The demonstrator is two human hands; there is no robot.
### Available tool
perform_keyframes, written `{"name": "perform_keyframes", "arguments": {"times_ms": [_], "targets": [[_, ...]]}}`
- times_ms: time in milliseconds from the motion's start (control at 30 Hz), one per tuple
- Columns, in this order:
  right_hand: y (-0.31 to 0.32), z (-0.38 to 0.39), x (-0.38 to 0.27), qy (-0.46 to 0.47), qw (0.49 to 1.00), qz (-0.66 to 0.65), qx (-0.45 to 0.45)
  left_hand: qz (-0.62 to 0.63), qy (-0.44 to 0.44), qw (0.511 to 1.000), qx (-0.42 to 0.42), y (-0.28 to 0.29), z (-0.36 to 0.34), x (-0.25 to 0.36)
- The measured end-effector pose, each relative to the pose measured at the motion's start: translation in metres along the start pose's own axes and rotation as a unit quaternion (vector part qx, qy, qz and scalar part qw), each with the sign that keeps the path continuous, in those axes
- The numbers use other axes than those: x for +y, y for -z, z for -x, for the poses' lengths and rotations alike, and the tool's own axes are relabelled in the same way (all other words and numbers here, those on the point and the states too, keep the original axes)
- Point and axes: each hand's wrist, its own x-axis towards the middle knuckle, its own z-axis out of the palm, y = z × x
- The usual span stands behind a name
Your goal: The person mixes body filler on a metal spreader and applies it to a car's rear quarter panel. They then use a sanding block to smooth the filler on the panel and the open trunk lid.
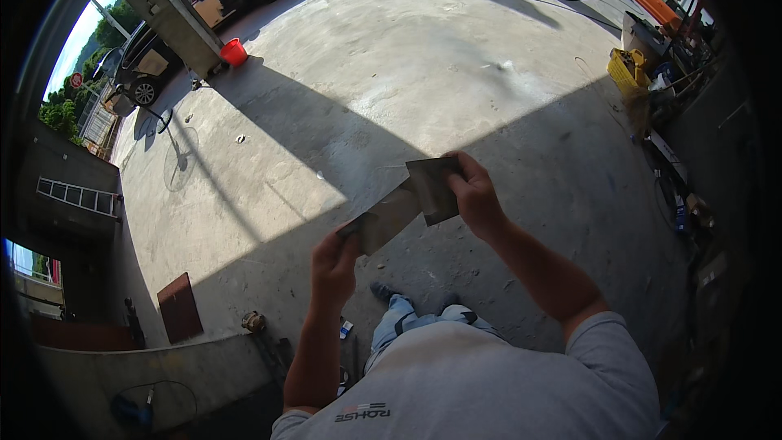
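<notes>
My left hand [334,265] is closed on the lower end of a thin, flat grey plate [387,222], longer than it is wide. A darker, squarish flat plate [433,194] is pinched at its right edge by my right hand [477,195], thumb on top. The two plates meet in front of me, and the dark one seems to overlap the grey one's upper end. Both are held in the air above the concrete floor [538,269]. Their exact kind and material cannot be made out.
A red bucket [234,52] stands by a concrete pillar [183,24], with dark cars beyond. On the right are a yellow basket [627,72] and piled clutter. A reddish-brown board [180,308] lies at the left, near a low wall [220,375]. A hose [562,2] crosses the far floor.
</notes>
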Motion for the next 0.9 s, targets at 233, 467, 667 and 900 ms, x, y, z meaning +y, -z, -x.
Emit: {"name": "perform_keyframes", "arguments": {"times_ms": [233,467,667,900], "targets": [[-0.019,0.029,0.025,0.023,0.999,0.022,-0.011,-0.099,-0.045,0.992,-0.068,-0.014,0.002,-0.001],[-0.035,0.030,0.022,-0.096,0.968,-0.229,0.028,-0.205,-0.150,0.964,-0.081,-0.044,0.003,-0.009],[-0.020,0.009,-0.001,-0.054,0.949,-0.311,0.015,-0.376,-0.148,0.908,-0.112,-0.033,0.009,-0.007],[0.019,0.007,-0.010,0.046,0.948,-0.009,-0.314,-0.229,-0.071,0.970,-0.039,-0.008,0.003,-0.014]]}}
